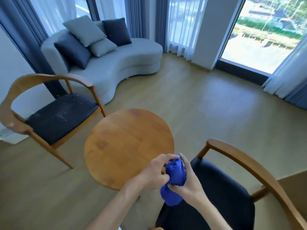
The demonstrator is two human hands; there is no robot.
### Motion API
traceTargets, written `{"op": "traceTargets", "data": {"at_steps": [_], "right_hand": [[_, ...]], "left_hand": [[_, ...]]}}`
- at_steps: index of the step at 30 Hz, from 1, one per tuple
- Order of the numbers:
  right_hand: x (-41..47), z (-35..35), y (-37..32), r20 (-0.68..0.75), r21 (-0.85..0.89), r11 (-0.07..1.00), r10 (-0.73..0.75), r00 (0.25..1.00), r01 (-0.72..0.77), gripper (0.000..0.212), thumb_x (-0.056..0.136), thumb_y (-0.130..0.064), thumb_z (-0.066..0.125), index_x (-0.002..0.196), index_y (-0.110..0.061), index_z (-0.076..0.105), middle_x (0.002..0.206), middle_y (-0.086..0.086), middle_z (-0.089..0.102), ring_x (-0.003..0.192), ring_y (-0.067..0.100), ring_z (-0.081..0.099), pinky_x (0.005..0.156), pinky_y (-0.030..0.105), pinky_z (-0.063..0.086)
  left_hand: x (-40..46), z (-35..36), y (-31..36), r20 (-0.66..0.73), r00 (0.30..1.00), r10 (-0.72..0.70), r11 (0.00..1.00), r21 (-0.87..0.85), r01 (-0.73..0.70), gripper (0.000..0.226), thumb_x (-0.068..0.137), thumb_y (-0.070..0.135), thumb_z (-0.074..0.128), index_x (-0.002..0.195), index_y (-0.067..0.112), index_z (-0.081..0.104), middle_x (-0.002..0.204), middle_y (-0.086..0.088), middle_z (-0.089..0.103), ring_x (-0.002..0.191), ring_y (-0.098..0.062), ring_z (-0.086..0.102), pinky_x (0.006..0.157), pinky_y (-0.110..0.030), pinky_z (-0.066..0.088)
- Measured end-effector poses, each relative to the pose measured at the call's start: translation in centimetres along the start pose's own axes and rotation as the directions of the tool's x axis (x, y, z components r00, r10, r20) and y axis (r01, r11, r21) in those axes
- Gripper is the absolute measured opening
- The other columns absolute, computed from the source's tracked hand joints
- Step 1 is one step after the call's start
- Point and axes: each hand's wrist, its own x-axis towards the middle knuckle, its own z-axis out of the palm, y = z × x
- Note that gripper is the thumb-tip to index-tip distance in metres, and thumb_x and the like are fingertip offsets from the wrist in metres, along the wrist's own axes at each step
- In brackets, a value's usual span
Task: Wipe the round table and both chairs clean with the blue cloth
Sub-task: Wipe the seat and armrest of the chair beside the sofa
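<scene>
Bright room with a pale wood floor, blue curtains and big windows, plus a curvy light grey sofa at the back with a pile of grey and dark blue cushions on it. In the middle sits a small round wooden desk, bare top, warm orange-brown. There are two wooden armchairs with dark seats: the far chair to the left of the desk has whitish specks scattered over its seat, and the near chair is at the lower right, just beside the desk's edge.

The blue cloth is bunched up in the air between both hands, over the near edge of the desk and the front of the near chair's seat. The left hand has a pinching grip on the cloth's upper left side, fingers curled into it. The right hand wraps it from the right, thumb and fingers closed round the wad, with a lump of cloth hanging out below.
</scene>
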Motion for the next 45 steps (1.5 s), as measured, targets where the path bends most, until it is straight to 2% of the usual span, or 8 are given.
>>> {"op": "traceTargets", "data": {"at_steps": [8, 17, 22, 27, 31, 35, 38, 45], "right_hand": [[-1.2, 4.3, -7.1, 0.113, -0.129, 0.983, -0.118, 0.987, 0.132, 0.096, 0.061, -0.026, 0.086, 0.135, -0.044, 0.028, 0.134, -0.006, 0.044, 0.113, 0.008, 0.058, 0.094, 0.031, 0.054], [3.4, 17.7, -18.3, 0.280, -0.080, 0.958, -0.244, 0.929, 0.276, 0.077, 0.080, -0.008, 0.070, 0.140, -0.038, 0.033, 0.127, -0.007, 0.051, 0.111, 0.024, 0.060, 0.088, 0.046, 0.056], [6.4, 28.4, -25.1, 0.209, -0.114, 0.925, -0.333, 0.919, 0.361, 0.053, 0.068, -0.012, 0.083, 0.106, -0.032, 0.051, 0.106, -0.011, 0.059, 0.098, 0.012, 0.060, 0.077, 0.028, 0.057], [8.8, 37.0, -30.0, 0.168, -0.149, 0.840, -0.499, 0.850, 0.522, 0.049, 0.069, -0.006, 0.083, 0.090, -0.033, 0.048, 0.107, -0.011, 0.051, 0.093, -0.008, 0.052, 0.072, 0.008, 0.048], [12.2, 40.8, -31.9, 0.308, -0.050, 0.833, -0.512, 0.802, 0.551, 0.055, 0.071, -0.014, 0.082, 0.111, -0.032, 0.048, 0.114, -0.011, 0.058, 0.103, 0.006, 0.058, 0.082, 0.015, 0.050], [18.0, 43.6, -31.8, 0.555, -0.002, 0.882, -0.391, 0.735, 0.471, 0.089, 0.069, -0.029, 0.079, 0.143, -0.036, 0.031, 0.140, -0.013, 0.043, 0.128, 0.016, 0.045, 0.106, 0.030, 0.041], [22.2, 47.1, -31.3, 0.649, 0.091, 0.917, -0.351, 0.675, 0.389, 0.085, 0.075, -0.011, 0.078, 0.144, -0.027, 0.032, 0.126, -0.001, 0.058, 0.114, 0.030, 0.058, 0.098, 0.043, 0.050], [32.3, 54.5, -31.4, 0.385, 0.186, 0.943, -0.328, 0.863, 0.275, 0.062, 0.070, -0.026, 0.075, 0.125, -0.024, 0.050, 0.108, -0.003, 0.067, 0.102, 0.028, 0.063, 0.082, 0.032, 0.056]], "left_hand": [[-6.4, -6.6, 1.9, 0.052, 0.995, 0.091, 0.992, 0.081, -0.095, 0.067, 0.073, 0.013, 0.062, 0.129, 0.043, 0.040, 0.122, 0.017, 0.049, 0.105, -0.004, 0.055, 0.089, -0.029, 0.052], [-15.9, -23.0, -3.8, -0.250, 0.963, 0.100, 0.994, -0.016, -0.107, 0.048, 0.074, 0.009, 0.059, 0.111, 0.038, 0.049, 0.114, 0.015, 0.055, 0.109, -0.006, 0.055, 0.089, -0.030, 0.054], [-21.6, -32.0, -7.3, -0.463, 0.886, 0.023, 0.986, -0.137, -0.097, 0.047, 0.076, -0.002, 0.061, 0.112, 0.026, 0.051, 0.109, 0.007, 0.063, 0.103, -0.009, 0.061, 0.090, -0.026, 0.053], [-24.8, -38.5, -9.7, -0.578, 0.815, 0.041, 0.999, -0.001, -0.052, 0.047, 0.076, 0.019, 0.075, 0.110, 0.035, 0.047, 0.103, 0.016, 0.061, 0.092, -0.006, 0.063, 0.078, -0.018, 0.051], [-26.0, -44.0, -11.8, -0.642, 0.763, 0.081, 0.996, 0.081, -0.038, 0.037, 0.080, 0.021, 0.074, 0.106, 0.034, 0.051, 0.101, 0.015, 0.063, 0.092, -0.005, 0.062, 0.077, -0.018, 0.052], [-25.9, -49.5, -14.9, -0.566, 0.822, 0.066, 0.996, -0.009, -0.086, 0.031, 0.081, 0.016, 0.071, 0.105, 0.029, 0.056, 0.102, 0.009, 0.067, 0.099, -0.016, 0.064, 0.084, -0.031, 0.055], [-24.1, -53.8, -17.6, -0.523, 0.850, 0.058, 0.991, -0.075, -0.114, 0.030, 0.081, 0.010, 0.069, 0.105, 0.026, 0.059, 0.107, -0.001, 0.068, 0.103, -0.028, 0.063, 0.088, -0.041, 0.055], [-16.9, -64.1, -23.6, -0.501, 0.862, -0.078, 0.958, -0.277, -0.075, 0.027, 0.085, -0.002, 0.063, 0.109, 0.010, 0.057, 0.111, -0.004, 0.068, 0.107, -0.026, 0.063, 0.092, -0.040, 0.053]]}}
